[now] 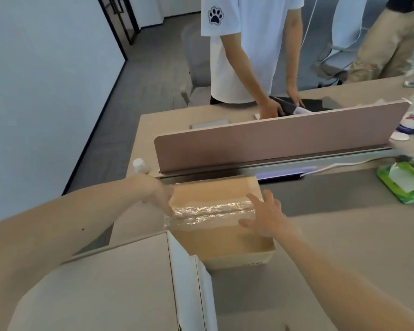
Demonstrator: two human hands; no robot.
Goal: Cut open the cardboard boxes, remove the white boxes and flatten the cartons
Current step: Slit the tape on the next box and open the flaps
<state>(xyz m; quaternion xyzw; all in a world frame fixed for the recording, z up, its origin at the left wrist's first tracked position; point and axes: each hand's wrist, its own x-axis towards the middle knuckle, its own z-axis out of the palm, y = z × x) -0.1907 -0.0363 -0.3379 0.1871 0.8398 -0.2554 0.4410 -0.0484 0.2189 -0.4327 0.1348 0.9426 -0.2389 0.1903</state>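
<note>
Sitting at the centre of the frame on the grey desk (332, 247), the cardboard box (227, 244) is closed, with a wrinkled band of clear tape (213, 212) running across its top from left to right. The left hand (159, 195) reaches in from the left edge, and its fingers, straight as far as the blur lets me tell, touch the left end of the tape, gripping nothing. The right hand (265, 219) comes up from the lower right and lies flat on the right side of the box top, fingers spread wide, holding nothing. A white box (184, 271) fills the lower left and covers the cardboard box's near left corner. Just behind the cardboard box stands a pink divider panel (273, 139). At the right edge lies a green wipes packet (402, 185). A bottle cap (139, 164) shows above the left wrist. At the top, beyond the divider, another person in a white shirt (249, 44) has both hands on something dark.
</note>
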